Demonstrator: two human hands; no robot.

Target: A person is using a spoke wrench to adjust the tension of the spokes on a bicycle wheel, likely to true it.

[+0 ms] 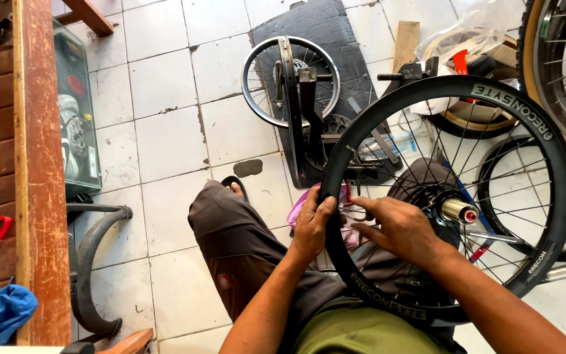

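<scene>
Deep-section black bicycle wheel rim (388,98) with thin black spokes stands upright across the person's lap. Left hand (312,226) clamped on the rim's near-left edge, thumb wrapped over it. Right hand (397,226) just beside the left, inside the rim, fingers pinched at a spoke; hands near each other, not touching. Silver hub with red end cap (458,211) just right of the right hand. Pink cloth (299,211) directly beyond the left hand. Smaller silver wheel in a dark truing stand (291,82) on white floor tiles, well beyond both hands.
</scene>
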